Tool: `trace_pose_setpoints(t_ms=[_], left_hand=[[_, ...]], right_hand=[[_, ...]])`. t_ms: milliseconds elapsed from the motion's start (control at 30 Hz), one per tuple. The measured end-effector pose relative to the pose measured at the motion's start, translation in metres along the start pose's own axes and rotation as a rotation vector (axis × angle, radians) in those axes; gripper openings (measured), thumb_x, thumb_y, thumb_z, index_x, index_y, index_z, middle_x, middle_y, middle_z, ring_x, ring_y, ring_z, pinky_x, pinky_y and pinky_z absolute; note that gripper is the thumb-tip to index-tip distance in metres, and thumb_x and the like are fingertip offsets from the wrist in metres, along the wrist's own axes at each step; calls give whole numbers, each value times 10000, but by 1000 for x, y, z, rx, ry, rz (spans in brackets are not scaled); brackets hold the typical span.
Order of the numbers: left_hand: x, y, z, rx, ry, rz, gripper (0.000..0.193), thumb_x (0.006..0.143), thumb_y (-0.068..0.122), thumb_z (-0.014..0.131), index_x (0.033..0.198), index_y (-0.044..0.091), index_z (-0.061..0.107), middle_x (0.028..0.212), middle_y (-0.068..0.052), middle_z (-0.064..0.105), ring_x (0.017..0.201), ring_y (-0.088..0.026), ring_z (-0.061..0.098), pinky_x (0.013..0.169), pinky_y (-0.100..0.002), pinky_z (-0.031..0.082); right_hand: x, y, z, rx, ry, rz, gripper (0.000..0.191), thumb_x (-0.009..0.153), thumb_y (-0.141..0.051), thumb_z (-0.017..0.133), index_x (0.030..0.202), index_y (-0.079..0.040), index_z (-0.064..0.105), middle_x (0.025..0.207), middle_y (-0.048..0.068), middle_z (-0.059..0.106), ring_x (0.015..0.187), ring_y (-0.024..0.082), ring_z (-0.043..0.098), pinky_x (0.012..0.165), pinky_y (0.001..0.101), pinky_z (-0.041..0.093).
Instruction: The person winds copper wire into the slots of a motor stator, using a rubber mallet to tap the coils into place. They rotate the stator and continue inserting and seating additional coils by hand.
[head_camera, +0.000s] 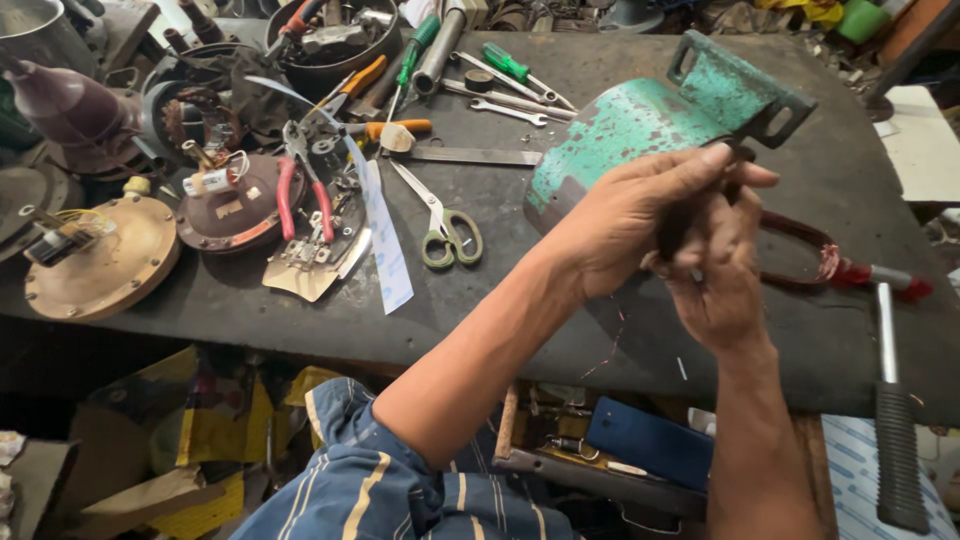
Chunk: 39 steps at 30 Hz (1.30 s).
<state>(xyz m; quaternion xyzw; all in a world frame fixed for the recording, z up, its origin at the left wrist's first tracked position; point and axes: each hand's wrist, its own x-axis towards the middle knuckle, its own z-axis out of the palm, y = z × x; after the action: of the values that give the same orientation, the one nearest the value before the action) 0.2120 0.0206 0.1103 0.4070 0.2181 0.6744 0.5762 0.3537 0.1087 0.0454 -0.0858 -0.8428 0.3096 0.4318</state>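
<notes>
**A:** What are the hands on?

**B:** A dark, slim handle-like piece (676, 225), right of centre over the workbench (600, 330). The left hand (625, 222) comes in from seven o'clock, its fingers curled together and clamped on the piece. The right hand (722, 275) rises from five o'clock with fingers folded in against the same piece from below. What the piece is, I cannot tell; the hands hide most of it.

**A:** And right around them?

**B:** At twelve o'clock of the hands, touching or just behind the fingertips, sits a worn green metal housing (640, 125) with a slotted bracket on top. At three o'clock, a loop of reddish copper wire (800, 255) lies on the bench, partly behind the right hand. Farther out at four o'clock lies a hammer (893, 400) with a ribbed black grip.

**A:** The left side?

**B:** At nine o'clock, green-handled scissors (445, 228), then red-handled pliers (303, 190). Beyond, at the far nine o'clock edge, a round brass-coloured cover (105, 265). At eleven o'clock, green screwdrivers (512, 66) and spanners.
</notes>
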Motion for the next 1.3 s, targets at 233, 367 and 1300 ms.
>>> trace_pose_setpoints(t_ms=[233, 367, 1300], left_hand=[[-2, -4, -6, -22, 51, 47, 458, 1172, 303, 481, 1356, -95, 612, 648, 20, 438, 583, -82, 376, 527, -247, 319], [-1, 1, -8, -95, 7, 9, 447, 1156, 307, 462, 1369, -53, 619, 651, 30, 389, 576, -84, 329, 498, -261, 266], [-14, -5, -2, 80, 140, 18, 428, 1132, 303, 496, 1246, -67, 677, 603, 44, 381, 521, -72, 308, 509, -257, 265]], right_hand=[[-2, 2, -4, -187, 5, -163, 282, 987, -373, 713, 1139, -136, 724, 1526, 218, 416, 1422, 366, 514, 1160, 444, 488], [0, -10, -2, -333, 57, -116, 253, 914, -285, 832, 1087, -133, 730, 1609, 273, 379, 1463, 436, 508, 1175, 480, 502], [4, -7, -44, 69, 70, 112, 276, 998, -51, 581, 1268, 5, 599, 1109, 70, 735, 1041, 127, 697, 909, 274, 538]])
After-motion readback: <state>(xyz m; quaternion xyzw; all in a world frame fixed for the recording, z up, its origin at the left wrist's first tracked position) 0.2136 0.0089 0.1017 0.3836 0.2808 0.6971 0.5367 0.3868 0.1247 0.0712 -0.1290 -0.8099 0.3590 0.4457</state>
